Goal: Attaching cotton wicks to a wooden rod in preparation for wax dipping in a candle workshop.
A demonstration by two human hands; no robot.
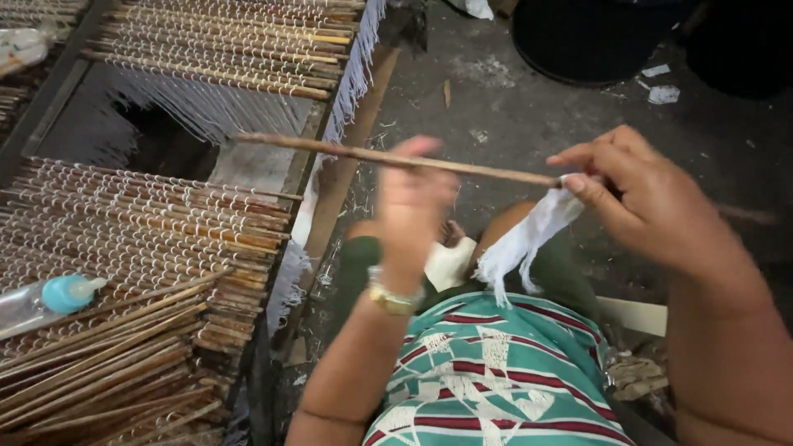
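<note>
I hold a thin brown stick (388,157) out in front of me, nearly level, tilting a little down toward my right. Its left end reaches out over the edge of the woven mat of sticks (140,239), and its right end runs into my right hand (652,198). There my thumb and first fingers (588,188) are pressed together, pinching the stick where a bundle of white threads (524,239) hangs from it. The threads droop down toward my lap, loose and frayed at the ends.

My left hand (409,211) is raised just behind the middle of the stick, back of the hand toward me and blurred; I cannot tell whether its fingers are closed on the stick or only touching it. A gold-coloured watch (390,297) sits on that wrist.

Below the hands is my lap, covered by a teal cloth with red stripes and white patterns (496,380).

To my left the mat lies stretched out, rows of brown sticks bound with white thread, with a fringe of white thread ends (351,78) along its near edge. A gap in the mat shows bare hanging threads. Loose sticks (107,355) are heaped on its lower part, and a clear bottle with a light blue cap (58,296) lies among them. Beyond my hands is a dark, dusty floor (512,107) with small scraps on it.
</note>
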